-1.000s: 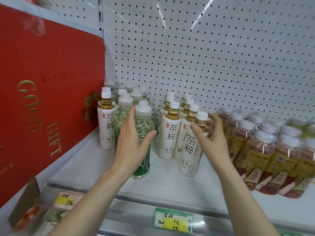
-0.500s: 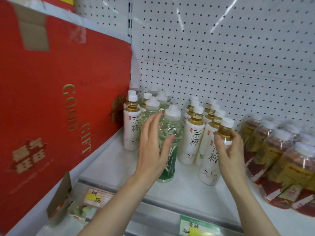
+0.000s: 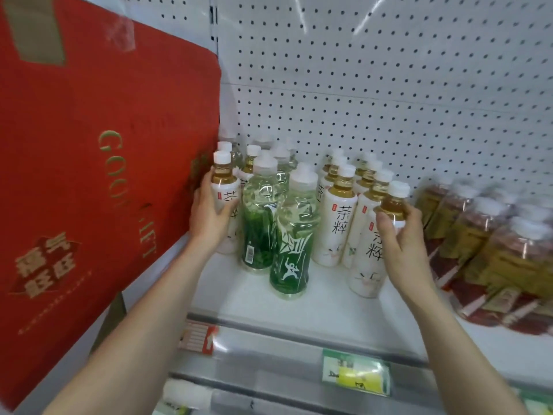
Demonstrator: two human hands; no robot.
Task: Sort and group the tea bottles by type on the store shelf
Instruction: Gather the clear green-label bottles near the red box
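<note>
On the white shelf stand white-label tea bottles with amber tea and white caps, and clear bottles with green labels. My left hand wraps around a white-label bottle at the far left, beside the red box. My right hand grips the front white-label bottle of the right-hand row, just below its neck. Two green-label bottles stand between my hands, one in front of the other. More white-label bottles line up behind toward the pegboard.
A large red gift box walls off the left side. Shrink-wrapped packs of reddish-label bottles lie tilted at the right. White pegboard forms the back. Price tags sit on the shelf's front rail.
My left hand left the front green-label bottle and moved left onto the far-left white-label bottle. My right hand stayed on the front white-label bottle. The camera shifted left.
</note>
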